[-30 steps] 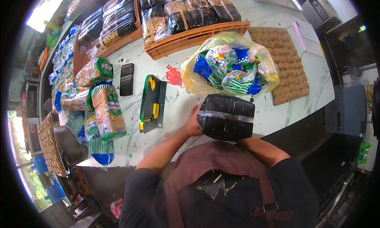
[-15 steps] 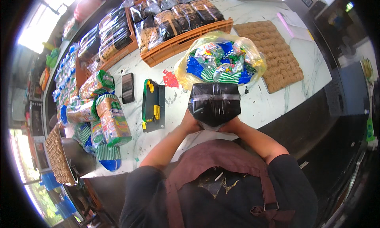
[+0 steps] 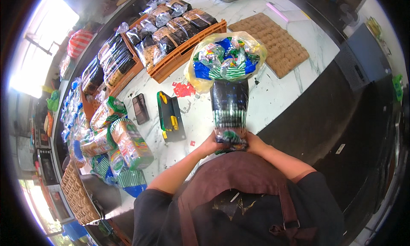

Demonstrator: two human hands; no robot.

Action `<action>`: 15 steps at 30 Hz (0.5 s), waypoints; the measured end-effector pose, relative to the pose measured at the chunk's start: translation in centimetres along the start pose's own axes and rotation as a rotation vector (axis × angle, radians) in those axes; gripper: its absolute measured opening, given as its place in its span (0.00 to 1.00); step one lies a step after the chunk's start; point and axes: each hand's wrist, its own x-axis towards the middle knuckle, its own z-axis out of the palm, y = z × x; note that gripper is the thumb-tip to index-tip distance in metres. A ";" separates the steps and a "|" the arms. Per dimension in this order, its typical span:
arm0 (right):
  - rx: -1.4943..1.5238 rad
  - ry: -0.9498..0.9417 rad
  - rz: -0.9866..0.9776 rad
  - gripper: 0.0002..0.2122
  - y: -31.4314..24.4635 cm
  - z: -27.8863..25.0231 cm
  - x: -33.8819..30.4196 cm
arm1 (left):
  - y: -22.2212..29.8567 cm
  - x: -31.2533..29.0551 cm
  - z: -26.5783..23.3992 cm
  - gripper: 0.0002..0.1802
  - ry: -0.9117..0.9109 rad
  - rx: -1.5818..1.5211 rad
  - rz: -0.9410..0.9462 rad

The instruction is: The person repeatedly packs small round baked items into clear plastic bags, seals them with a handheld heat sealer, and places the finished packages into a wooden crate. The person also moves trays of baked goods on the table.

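A bagged loaf (image 3: 229,103) in dark, shiny plastic lies lengthwise in front of me, with a green-striped band toward its near end. My left hand (image 3: 210,144) grips its near end from the left, and my right hand (image 3: 255,143) holds the same end from the right. Most of the fingers are hidden behind the bag. Just beyond its far end is an open yellow plastic bag (image 3: 258,60) stuffed with blue, green and clear printed wrappers. To the left stands a dark bag sealer (image 3: 173,120) with yellow parts.
Orange crates (image 3: 188,49) hold several dark-bagged loaves at the far left. Green-striped bread bags (image 3: 132,143) pile up at left, near a phone (image 3: 140,108). Trays of brown buns (image 3: 282,45) lie at far right and near left (image 3: 78,195). Red scraps (image 3: 183,90) litter the marble table.
Both hands have tipped the loaf from showing its black end to showing its long side, and its near end is closer to me. The whole view has shifted a little.
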 end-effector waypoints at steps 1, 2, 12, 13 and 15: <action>0.096 -0.007 0.143 0.35 -0.9 -0.4 -1.2 | 1.1 -0.7 -0.2 0.43 -0.040 -0.044 -0.103; 0.194 -0.013 0.286 0.33 -1.9 -0.8 -2.4 | 2.3 -1.4 -0.3 0.43 -0.079 -0.083 -0.201; 0.059 0.139 0.398 0.28 -10.1 -8.8 -2.8 | 14.6 -5.9 -3.4 0.29 -0.186 0.514 -0.224; 0.051 0.113 0.458 0.31 -10.9 -9.9 -2.1 | 14.5 -5.3 -3.3 0.25 -0.117 0.440 -0.146; -0.166 0.274 0.435 0.29 -12.6 -11.3 -1.0 | 14.0 -4.1 -3.3 0.24 0.016 0.140 -0.110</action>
